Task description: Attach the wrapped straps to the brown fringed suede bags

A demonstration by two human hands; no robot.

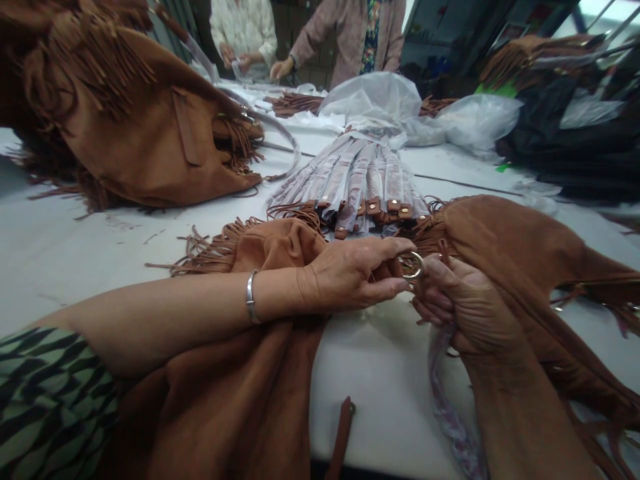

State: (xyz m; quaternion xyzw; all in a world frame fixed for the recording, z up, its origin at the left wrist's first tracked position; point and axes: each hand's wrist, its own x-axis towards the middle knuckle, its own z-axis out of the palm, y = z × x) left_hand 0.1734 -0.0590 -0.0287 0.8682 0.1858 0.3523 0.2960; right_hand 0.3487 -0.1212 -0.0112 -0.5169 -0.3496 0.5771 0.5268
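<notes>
Ring (412,265) of pale metal sits right between your two hands, over the white table (385,373), and it belongs to the brown suede bag (280,250) that spreads out on both sides of your grip. Your left hand (357,273) reaches across from the left with its fingers curled, thumb and forefinger pinched closed on the near side of the ring. Your right hand (463,307) meets it from the right, thumb pressed against the ring's edge and the other fingers folded shut around a bunch of suede and a strip of clear plastic wrap (450,413) that trails down below your palm. A silver bangle (251,297) circles your left wrist. Just beyond your grip lies a fan of plastic-wrapped straps (357,180) with brown studded ends. Further off to the left rests a second fringed bag (145,133). At the far end of the table, two other people (350,33) stand with their hands on more pieces
</notes>
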